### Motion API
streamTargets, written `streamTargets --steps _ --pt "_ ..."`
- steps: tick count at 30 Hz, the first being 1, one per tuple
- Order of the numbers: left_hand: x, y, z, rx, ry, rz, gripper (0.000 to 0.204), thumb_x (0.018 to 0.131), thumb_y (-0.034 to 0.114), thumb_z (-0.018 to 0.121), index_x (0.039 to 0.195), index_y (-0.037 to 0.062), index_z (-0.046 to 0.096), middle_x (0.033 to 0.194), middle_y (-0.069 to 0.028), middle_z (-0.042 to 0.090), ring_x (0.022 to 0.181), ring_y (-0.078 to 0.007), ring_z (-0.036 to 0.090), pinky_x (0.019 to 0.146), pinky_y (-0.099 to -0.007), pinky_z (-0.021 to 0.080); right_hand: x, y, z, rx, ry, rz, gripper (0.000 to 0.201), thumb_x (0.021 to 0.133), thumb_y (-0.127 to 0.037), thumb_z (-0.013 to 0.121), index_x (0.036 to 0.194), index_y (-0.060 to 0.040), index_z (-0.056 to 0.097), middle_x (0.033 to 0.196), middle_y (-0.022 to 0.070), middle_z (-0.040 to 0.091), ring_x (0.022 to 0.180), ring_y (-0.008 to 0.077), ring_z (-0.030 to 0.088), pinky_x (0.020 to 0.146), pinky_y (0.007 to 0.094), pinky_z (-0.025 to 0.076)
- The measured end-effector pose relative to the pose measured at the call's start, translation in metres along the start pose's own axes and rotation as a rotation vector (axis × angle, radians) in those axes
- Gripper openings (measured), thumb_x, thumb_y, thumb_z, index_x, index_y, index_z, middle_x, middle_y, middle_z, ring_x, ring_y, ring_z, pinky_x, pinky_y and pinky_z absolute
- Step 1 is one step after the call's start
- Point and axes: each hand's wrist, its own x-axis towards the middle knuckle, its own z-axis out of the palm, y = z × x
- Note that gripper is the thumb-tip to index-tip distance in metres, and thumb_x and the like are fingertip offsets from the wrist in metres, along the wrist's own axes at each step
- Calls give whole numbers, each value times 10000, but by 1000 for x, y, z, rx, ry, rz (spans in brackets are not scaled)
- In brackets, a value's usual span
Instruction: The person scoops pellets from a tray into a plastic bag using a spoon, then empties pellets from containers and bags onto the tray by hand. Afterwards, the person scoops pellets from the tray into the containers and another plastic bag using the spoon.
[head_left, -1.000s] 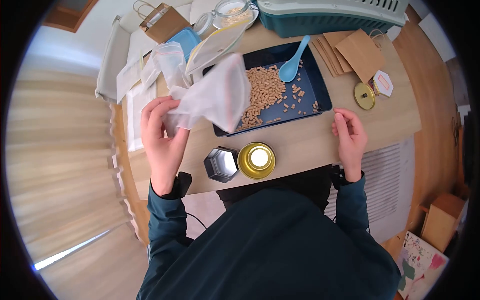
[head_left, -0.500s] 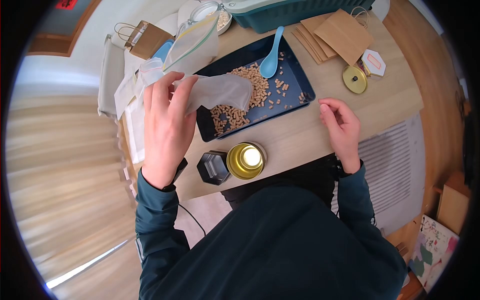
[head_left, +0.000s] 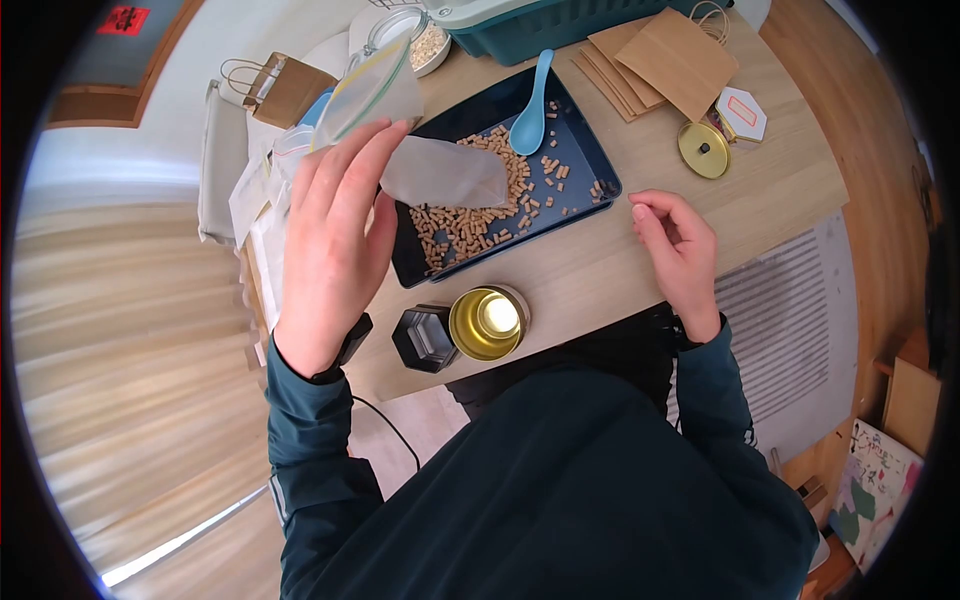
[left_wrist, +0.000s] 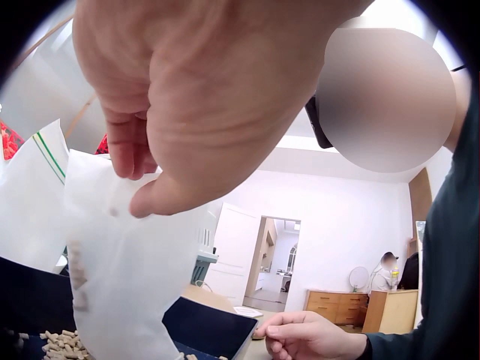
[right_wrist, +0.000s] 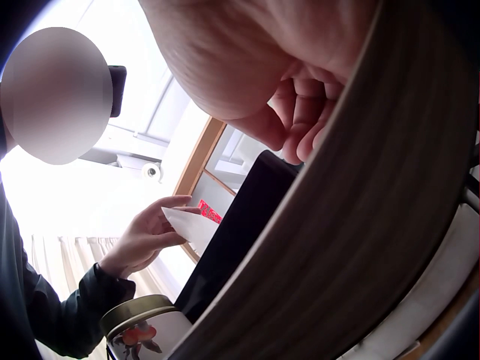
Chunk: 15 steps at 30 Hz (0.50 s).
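Note:
My left hand pinches a translucent white plastic bag near its top, between thumb and fingers. The bag hangs over the dark blue tray, which holds a heap of tan wood pellets. Through the bag's side a few pellet-like brown shapes show in the left wrist view. A light blue spoon leans in the tray with its handle on the far rim. At the near table edge, right of the tray, my right hand rests with loosely curled fingers, holding nothing.
In front of me stand a gold-lined round tin and a hexagonal tin. A zip bag stands behind the left hand. At the right lie brown paper bags and a gold lid; a green carrier stands behind.
The bag, spread out and raised before, now hangs lower and narrower over the pellets, my left hand turned above it. My view has shifted slightly; the right hand keeps its pose.

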Motion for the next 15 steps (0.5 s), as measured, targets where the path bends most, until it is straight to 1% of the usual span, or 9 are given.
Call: streamTargets --steps 4,5,7,8,9,11,12,13,15 --pt "4 -9 -4 77 24 48 470 788 -67 758 1236 65 708 1151 -96 711 1072 -336 625 919 -425 518 0 1 0 4 6 -5 136 1005 -50 704 1130 -7 733 927 13 719 792 55 615 733 226 509" --pt "5 -11 -4 77 24 49 470 788 -67 758 1236 65 708 1151 -96 711 1072 -336 625 919 -425 518 0 1 0 7 4 -7 136 1004 -50 704 1130 -6 733 926 13 719 790 56 616 732 226 510" --pt "7 -16 -3 1 89 -43 322 842 -26 768 1153 52 730 1092 -104 710 1049 -329 624 901 -416 514 0 1 0 10 3 -10 137 1004 -50 704 1129 -4 733 925 13 719 789 56 617 731 226 510" --pt "6 -21 -2 -11 137 -86 213 922 20 752 1133 26 726 1021 -107 696 941 -275 647 838 -374 529 0 1 0 11 1 -6 137 1004 -50 704 1130 -4 733 924 13 720 789 56 618 730 227 510" --pt "6 -24 -3 -11 138 -87 213 922 20 752 1133 26 726 1021 -107 696 941 -275 647 838 -374 529 0 2 0 12 -2 -1 138 1005 -51 703 1131 -3 733 923 13 720 790 56 619 730 227 511" --pt "6 -29 -4 -222 113 -326 175 973 66 735 1133 -3 717 960 -95 685 819 -199 644 751 -318 529 0 1 0 2 1 -2 139 1004 -52 704 1131 -2 733 922 11 719 791 56 617 732 227 510" --pt "6 -31 -4 -218 129 -355 192 1013 127 715 1136 -20 714 922 -73 671 758 -129 614 678 -269 504 0 1 1 -7 5 -3 140 1004 -52 704 1132 -1 733 920 9 718 791 55 615 735 227 508" --pt "7 -33 -4 -218 129 -356 192 1013 127 715 1136 -20 714 922 -73 671 758 -129 614 678 -269 504 0 1 1 -8 3 -2 140 1004 -52 704 1132 -1 733 920 9 718 791 55 615 735 227 508" --pt "5 -38 -5 -266 96 -471 221 1031 174 704 1144 -14 726 910 -57 674 752 -104 596 663 -261 490 0 2 1 -2 5 8 138 1005 -52 703 1130 -1 733 917 5 715 794 53 608 740 224 504"
